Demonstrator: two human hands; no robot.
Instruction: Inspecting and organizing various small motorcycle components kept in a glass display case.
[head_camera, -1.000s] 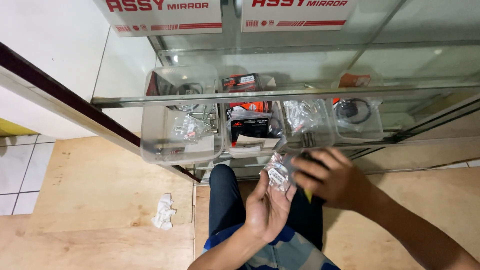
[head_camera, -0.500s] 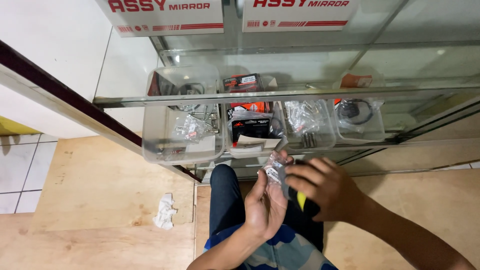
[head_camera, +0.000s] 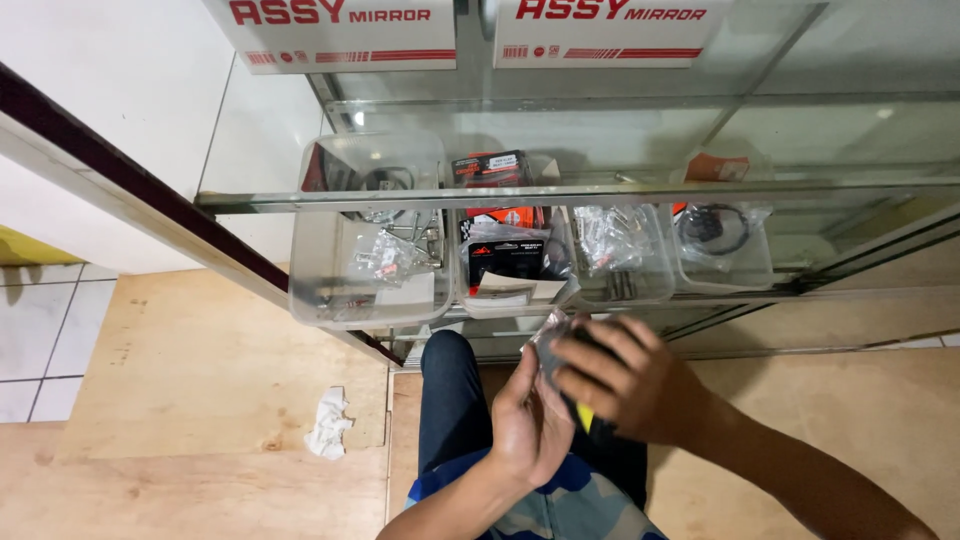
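Observation:
My left hand (head_camera: 525, 425) stands palm-up in front of my lap, and a small clear plastic bag (head_camera: 551, 335) of little metal parts rests against it. My right hand (head_camera: 635, 385) lies over the bag from the right, its fingers covering most of it, so only the bag's top corner shows. The bag is pinched between both hands. A bit of yellow (head_camera: 585, 418) peeks out under my right palm; I cannot tell what it is. Both hands hover just below the front of a glass display case.
On the glass shelf (head_camera: 260, 198) stand several clear plastic bins (head_camera: 330, 290) holding bagged small parts and a black packet (head_camera: 505, 262). Two white boxes (head_camera: 340, 35) with red print sit on top. A crumpled tissue (head_camera: 328, 422) lies on the wooden floor at the left.
My right hand has slid left over the bag and closed on it against my left palm. The bag, plainly visible before, is now mostly covered.

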